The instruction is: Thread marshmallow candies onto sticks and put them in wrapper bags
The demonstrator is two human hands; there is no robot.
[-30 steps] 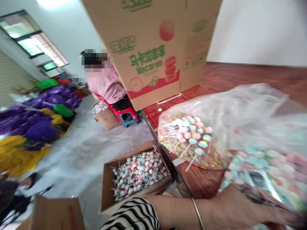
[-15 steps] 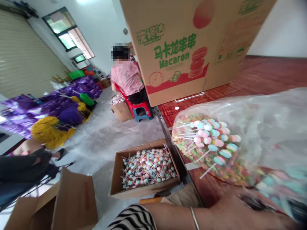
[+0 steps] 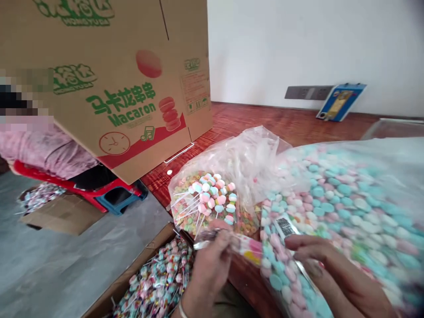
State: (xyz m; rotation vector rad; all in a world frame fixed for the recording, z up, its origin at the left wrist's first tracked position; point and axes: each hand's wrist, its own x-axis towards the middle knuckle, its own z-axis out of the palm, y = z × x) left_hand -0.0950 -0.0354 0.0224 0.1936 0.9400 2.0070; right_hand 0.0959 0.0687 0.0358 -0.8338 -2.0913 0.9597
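My left hand, a thin bangle on its wrist, is closed in a pinch on a wrapped lollipop stick at the table's near edge. My right hand lies with curled fingers on a large clear bag of pink and blue candies. It presses on the plastic near a small black label. Just behind my left hand sits a smaller clear bag holding ring sweets and several macaron lollipops.
A big "Macaron" cardboard box stands on the red-brown table at the left. An open carton of lollipops sits on the floor below. A person in pink sits on a red stool at the far left.
The view has swung right and down toward the table. My left hand has come up and pinched a wrapped lollipop; my right hand has come into view on the big bag.
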